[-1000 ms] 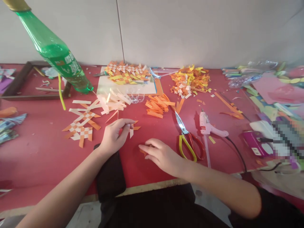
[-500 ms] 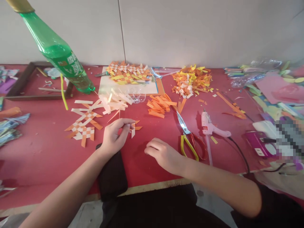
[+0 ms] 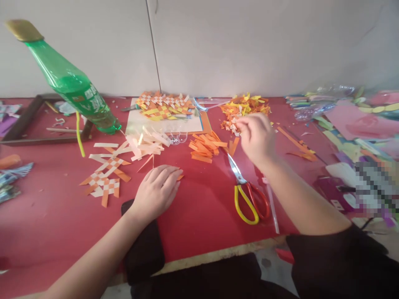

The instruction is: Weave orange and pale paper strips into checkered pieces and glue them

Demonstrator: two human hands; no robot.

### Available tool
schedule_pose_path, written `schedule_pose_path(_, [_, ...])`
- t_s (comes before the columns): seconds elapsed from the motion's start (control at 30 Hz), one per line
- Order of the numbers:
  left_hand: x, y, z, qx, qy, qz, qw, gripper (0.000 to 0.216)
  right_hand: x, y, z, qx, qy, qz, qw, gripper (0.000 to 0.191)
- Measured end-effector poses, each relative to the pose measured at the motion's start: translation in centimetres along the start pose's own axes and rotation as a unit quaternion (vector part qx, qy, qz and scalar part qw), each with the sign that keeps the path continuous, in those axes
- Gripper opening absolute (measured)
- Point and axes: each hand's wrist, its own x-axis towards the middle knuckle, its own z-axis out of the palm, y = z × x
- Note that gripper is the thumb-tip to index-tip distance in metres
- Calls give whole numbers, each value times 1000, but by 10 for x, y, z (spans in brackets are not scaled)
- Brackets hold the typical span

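Observation:
My left hand (image 3: 157,191) rests low over the table, its fingers drawn together over a small woven paper piece. Only orange tips of that piece (image 3: 180,177) show past the fingertips; the thumb is hidden. My right hand (image 3: 257,139) is raised at the pile of yellow, orange and white paper scraps (image 3: 246,104), fingers bent inward in a pinch. Whatever lies in that pinch is too small to make out. Left of my left hand lies a larger orange-and-white checkered weave (image 3: 107,176). Pale paper strips (image 3: 146,143) and orange strips (image 3: 205,146) sit beyond the hands.
Scissors (image 3: 241,182) with yellow and red handles lie below my right hand. A clear glue stick (image 3: 272,207) is beside them. A black phone (image 3: 145,249) lies under my left wrist. A green bottle (image 3: 84,95) stands by a dark frame (image 3: 21,120). Finished weaves (image 3: 165,104) lie at the back.
My right hand has moved up and away to the scrap pile, now hiding the glue gun. The left hand has turned palm-down over the small woven piece. The view has shifted slightly.

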Motion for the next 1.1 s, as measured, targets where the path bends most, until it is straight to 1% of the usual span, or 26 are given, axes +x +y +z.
schedule_pose_path(0.03, [-1, 1, 1, 20, -2, 3, 1000, 27, 13, 22, -1, -55, 21, 12, 998, 15])
schedule_pose_path(0.07, [-2, 2, 2, 38, 1, 2, 999, 27, 25, 43, -2, -97, 16, 27, 995, 17])
schedule_pose_path(0.13, [-3, 2, 4, 64, 3, -2, 998, 24, 42, 79, -1, -154, -27, 50, 986, 20])
schedule_pose_path(0.17, [-4, 1, 5, 73, 4, -5, 997, 23, 48, 92, 0, -160, -43, 53, 985, 21])
schedule_pose_path(0.23, [-5, 0, 7, 84, 3, -9, 996, 22, 56, 108, 4, -161, -74, 51, 983, 26])
schedule_pose_path(0.3, [-5, -1, 8, 85, 0, -7, 996, 20, 61, 110, 9, -155, -85, 41, 983, 32])
schedule_pose_path(0.33, [-6, -1, 8, 82, -4, -4, 997, 19, 63, 105, 12, -152, -85, 34, 984, 32])
schedule_pose_path(0.4, [-6, -1, 8, 74, -11, 7, 997, 18, 65, 84, 20, -145, -77, 16, 986, 29])
schedule_pose_path(0.5, [-6, 1, 7, 61, -23, 20, 998, 19, 64, 33, 39, -118, -87, -31, 989, 20])
schedule_pose_path(0.53, [-5, 2, 6, 57, -26, 20, 998, 19, 63, 13, 47, -99, -111, -60, 987, 16])
schedule_pose_path(0.57, [-5, 2, 5, 53, -29, 18, 998, 19, 60, -7, 55, -64, -156, -99, 981, 15])
schedule_pose_path(0.6, [-5, 2, 5, 51, -31, 14, 998, 19, 57, -25, 64, -48, -184, -124, 974, 15])
schedule_pose_path(0.67, [-4, 2, 3, 48, -31, -4, 998, 19, 51, -54, 81, -28, -237, -160, 958, 10])
schedule_pose_path(0.7, [-4, 1, 3, 48, -28, -18, 998, 19, 48, -64, 89, -24, -253, -168, 952, 8])
schedule_pose_path(0.73, [-4, 0, 2, 49, -24, -35, 998, 20, 45, -71, 96, -23, -267, -173, 948, 7])
schedule_pose_path(0.8, [-5, -2, 1, 52, -13, -76, 996, 21, 43, -76, 107, -24, -282, -174, 943, 10])
schedule_pose_path(0.9, [-6, -8, -2, 48, 2, -134, 990, 24, 46, -75, 111, -29, -280, -170, 944, 18])
schedule_pose_path(1.0, [-6, -12, -6, 21, 17, -178, 984, 26, 50, -74, 96, -39, -250, -165, 953, 22])
schedule_pose_path(1.1, [-5, -10, -11, -25, 23, -206, 978, 25, 41, -80, 66, -47, -207, -161, 964, 24])
